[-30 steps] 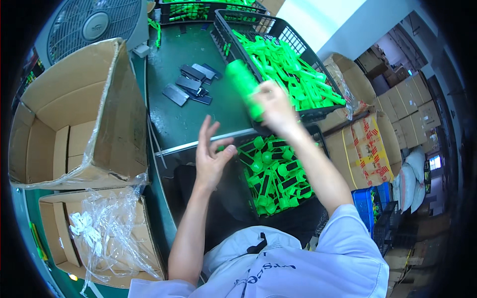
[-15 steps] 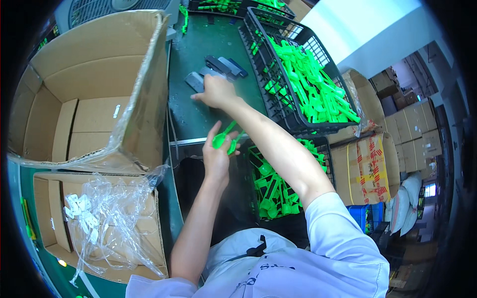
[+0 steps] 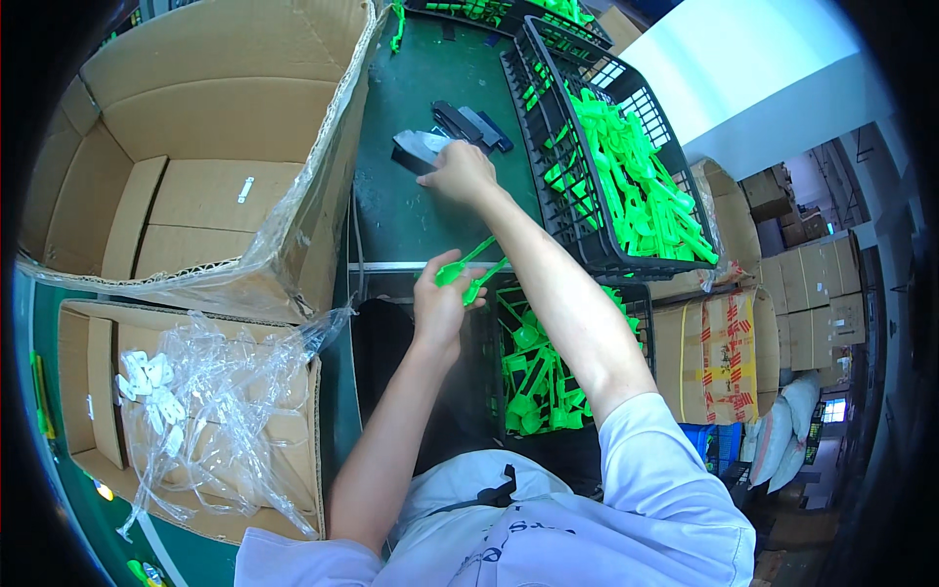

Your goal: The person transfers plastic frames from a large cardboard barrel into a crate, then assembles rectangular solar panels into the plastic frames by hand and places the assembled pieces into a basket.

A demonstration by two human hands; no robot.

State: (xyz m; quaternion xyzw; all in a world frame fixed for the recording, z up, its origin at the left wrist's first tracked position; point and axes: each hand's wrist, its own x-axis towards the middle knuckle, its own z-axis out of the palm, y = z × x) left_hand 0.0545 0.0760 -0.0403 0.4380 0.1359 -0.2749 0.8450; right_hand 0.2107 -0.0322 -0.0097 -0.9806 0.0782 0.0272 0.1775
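Observation:
My left hand (image 3: 439, 311) is closed round a pair of bright green plastic spoons (image 3: 451, 274), their handles pointing up to the right. It is held over the near edge of the green table. Further away, the fingers of my right hand (image 3: 462, 174) grip a flat dark block with a shiny grey face (image 3: 416, 149), tilted over the tabletop; its exact kind does not show. Just beyond that hand lie several dark and grey oblong pieces (image 3: 476, 125) close together, partly hidden by it.
A black crate (image 3: 608, 256) heaped with green spoons stands right of my right hand. Below it, another crate (image 3: 646, 318) holds more. At left are a large open carton (image 3: 230, 117) and a smaller one (image 3: 315, 440) with clear plastic film (image 3: 230, 421) and white pieces (image 3: 152, 391).
The grey-faced block has tilted up in my right hand's fingers. My left hand still holds the spoons, turned slightly. The whole view has shifted a little.

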